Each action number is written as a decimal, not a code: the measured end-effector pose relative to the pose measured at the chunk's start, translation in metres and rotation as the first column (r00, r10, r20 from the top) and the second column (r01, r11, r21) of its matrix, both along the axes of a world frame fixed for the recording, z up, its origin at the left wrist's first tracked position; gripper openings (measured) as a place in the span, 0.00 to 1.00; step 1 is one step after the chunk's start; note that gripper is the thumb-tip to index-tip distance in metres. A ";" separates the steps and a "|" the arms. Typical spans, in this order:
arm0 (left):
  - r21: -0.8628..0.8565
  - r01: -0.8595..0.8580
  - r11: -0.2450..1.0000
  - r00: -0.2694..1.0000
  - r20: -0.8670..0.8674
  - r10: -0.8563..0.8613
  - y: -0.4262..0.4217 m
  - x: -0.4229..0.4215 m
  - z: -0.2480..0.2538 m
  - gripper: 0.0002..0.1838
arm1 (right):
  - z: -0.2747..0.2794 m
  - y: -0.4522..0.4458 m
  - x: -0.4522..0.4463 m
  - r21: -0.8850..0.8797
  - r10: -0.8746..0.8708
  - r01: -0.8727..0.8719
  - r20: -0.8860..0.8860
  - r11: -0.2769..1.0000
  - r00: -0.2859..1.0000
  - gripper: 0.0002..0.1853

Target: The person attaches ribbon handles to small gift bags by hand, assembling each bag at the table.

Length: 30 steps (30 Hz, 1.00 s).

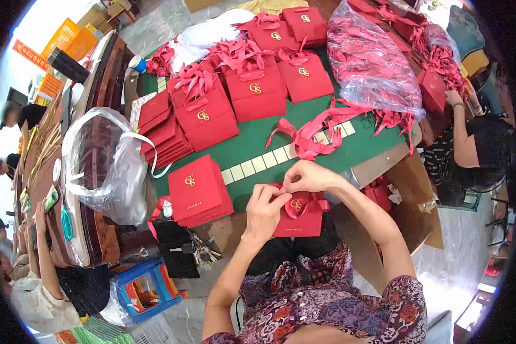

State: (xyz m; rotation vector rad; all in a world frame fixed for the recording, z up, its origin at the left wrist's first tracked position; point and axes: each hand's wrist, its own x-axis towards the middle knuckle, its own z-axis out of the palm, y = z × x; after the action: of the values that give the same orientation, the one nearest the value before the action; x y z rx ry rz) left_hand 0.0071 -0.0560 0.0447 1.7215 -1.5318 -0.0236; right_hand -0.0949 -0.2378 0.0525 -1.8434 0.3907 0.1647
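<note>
A red paper gift bag point(301, 225) with a gold logo is in front of me at the table's near edge. My left hand point(264, 209) is closed at its upper left, thumb and fingers pinching near the top edge. Close beside it, my right hand point(305, 176) pinches at the same spot, its fingertips almost touching the left ones. A red ribbon point(293, 211) hangs in a loop over the bag's front; just what lies between the fingertips is mostly hidden. Left of my hands sits a stack of flat red bags point(198, 189). Loose red ribbons point(315, 137) lie beyond my hands.
Several stacks of ribboned red bags point(255, 86) stand across the green table mat point(249, 137). A big plastic bag of red ribbons point(372, 63) lies at the back right. Clear plastic point(106, 166) hangs at left. A person's arm point(461, 129) is at right; others sit at left.
</note>
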 end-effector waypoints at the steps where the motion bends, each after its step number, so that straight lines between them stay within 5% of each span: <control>1: -0.010 -0.010 1.000 1.000 -0.002 0.010 -0.002 0.001 0.000 0.13 | -0.008 0.000 0.001 0.037 -0.033 0.032 0.026 0.999 0.999 0.09; 6: 0.075 -0.004 0.997 0.988 -0.151 0.015 -0.005 0.007 -0.004 0.10 | -0.039 0.008 0.009 0.095 -0.365 0.356 0.102 0.930 0.925 0.10; 9: 0.166 -0.089 0.982 0.981 -0.155 0.115 -0.008 0.012 -0.001 0.06 | -0.028 0.010 0.008 -0.240 -0.354 0.413 0.253 0.879 0.900 0.12; 12: 0.133 -0.161 0.978 0.965 -0.189 0.184 -0.009 0.018 -0.011 0.05 | -0.007 0.002 -0.002 -0.340 -0.472 0.584 0.360 0.737 0.805 0.12; 17: 0.238 -0.281 0.930 0.941 -0.123 0.316 -0.027 0.018 -0.015 0.10 | 0.005 -0.001 -0.026 -0.648 -0.414 0.395 0.133 0.651 0.901 0.13; 21: 0.332 -0.235 0.913 0.965 -0.035 0.261 -0.044 0.012 -0.019 0.12 | -0.011 0.011 -0.028 -0.690 -0.350 0.335 0.126 0.641 0.928 0.11; 26: 0.381 -0.199 0.903 0.972 -0.042 0.232 -0.050 0.009 -0.034 0.10 | -0.029 0.015 -0.032 -0.569 -0.340 0.427 0.259 0.703 0.904 0.10; 28: 0.298 -0.173 0.939 0.921 -0.289 0.261 -0.051 0.006 -0.036 0.07 | -0.026 0.016 -0.032 -0.497 -0.349 0.479 0.336 0.723 0.875 0.09; 30: 0.300 -0.134 0.945 0.897 -0.369 0.244 -0.049 0.005 -0.035 0.05 | -0.020 0.019 -0.034 -0.091 -0.475 0.501 0.210 0.861 0.855 0.08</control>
State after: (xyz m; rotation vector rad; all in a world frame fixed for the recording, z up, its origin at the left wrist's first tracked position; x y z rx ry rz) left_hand 0.0123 -0.1048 0.0100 1.9266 -1.0864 -0.4771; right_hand -0.1284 -0.2193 0.0322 -1.8182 0.7458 -0.3908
